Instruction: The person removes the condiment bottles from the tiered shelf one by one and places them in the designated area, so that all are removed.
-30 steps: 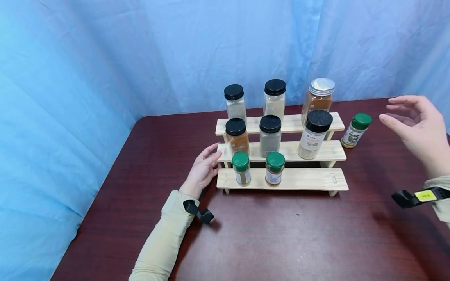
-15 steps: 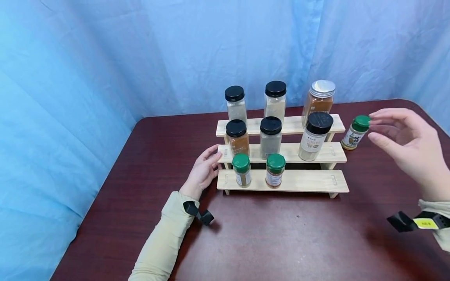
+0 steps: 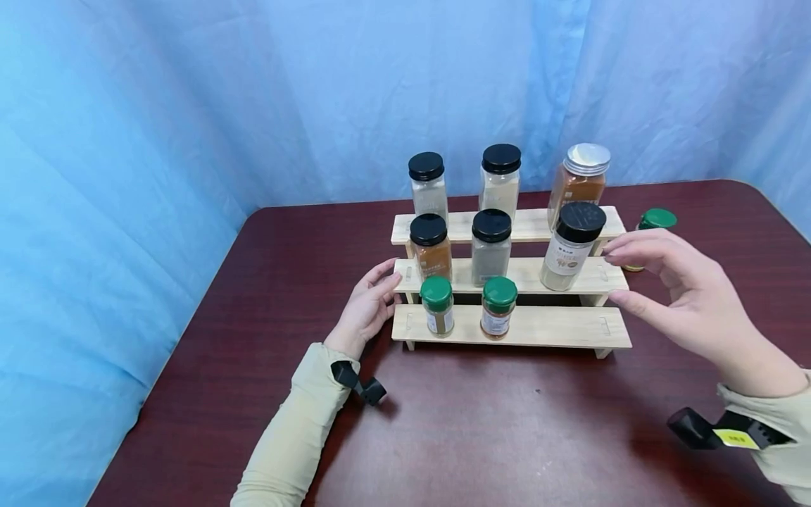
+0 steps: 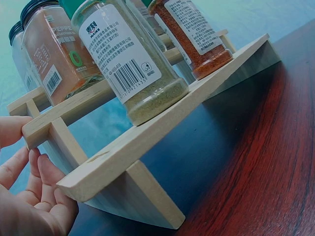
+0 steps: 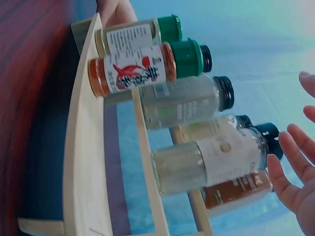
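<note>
A three-step wooden spice rack [image 3: 557, 325] stands on the table with spice jars on each step. My left hand [image 3: 366, 310] pinches the left end of the middle step, thumb above and fingers below [image 4: 47, 172]. My right hand [image 3: 690, 303] hovers off the rack's right end, thumb and fingers spread apart with nothing between them. Nearest to it on the middle step is a black-lidded jar with a white label [image 3: 566, 253]. Behind the right hand, a green-capped spice jar [image 3: 657, 218] stands on the table, partly hidden. On the bottom step are two green-capped jars [image 3: 437, 313], [image 5: 133, 71].
The middle step also bears two black-lidded jars [image 3: 491, 253]. On the top step stand two black-lidded jars [image 3: 500, 183] and a silver-lidded jar [image 3: 579, 186]. Dark red table [image 3: 469, 436] lies in front of the rack. Blue curtains [image 3: 355, 91] hang behind and at the left.
My right hand has moved left and toward me, past the loose green-capped jar, to the rack's right end. It now partly covers that jar. My left hand keeps its place.
</note>
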Motion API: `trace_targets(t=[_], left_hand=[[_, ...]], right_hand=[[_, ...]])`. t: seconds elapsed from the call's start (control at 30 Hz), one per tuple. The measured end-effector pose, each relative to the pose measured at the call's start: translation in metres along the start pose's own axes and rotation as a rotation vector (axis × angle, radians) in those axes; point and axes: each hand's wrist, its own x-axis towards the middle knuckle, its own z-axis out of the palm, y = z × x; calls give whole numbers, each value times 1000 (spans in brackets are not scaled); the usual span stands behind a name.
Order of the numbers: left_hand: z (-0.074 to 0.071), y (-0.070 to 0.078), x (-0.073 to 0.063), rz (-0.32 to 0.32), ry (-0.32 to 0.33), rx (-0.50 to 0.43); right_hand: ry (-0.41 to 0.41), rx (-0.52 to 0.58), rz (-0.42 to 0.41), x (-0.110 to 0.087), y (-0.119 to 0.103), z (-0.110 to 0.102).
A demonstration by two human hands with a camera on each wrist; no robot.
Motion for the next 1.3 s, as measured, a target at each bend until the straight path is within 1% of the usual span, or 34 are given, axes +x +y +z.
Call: trace_targets(t=[0.17,0.43,0.6,0.67,0.8,0.93,1.13,1.2,1.3], left_hand=[[1,1,0,5,-1,5],[1,1,-1,-18,0,5],[0,0,1,-18,-8,-3],[-1,0,1,-16,-8,-5],[0,-1,1,-10,-8,-8],[0,0,1,-4,-8,-16],[0,-1,1,-5,-2,-24],[0,-1,1,-5,0,-23],[0,0,1,-8,-3,-19]], right_hand=[[-31,-81,10,-1,3,9],[-177,-328,-28,1,9,30],[-245,-420,42,2,9,42],[-252,-425,69,1,10,46],[-259,-400,90,0,13,51],[-272,-362,81,1,17,55],[-274,-277,35,2,27,63],[-269,-261,28,1,30,66],[-258,-263,38,-4,34,70]])
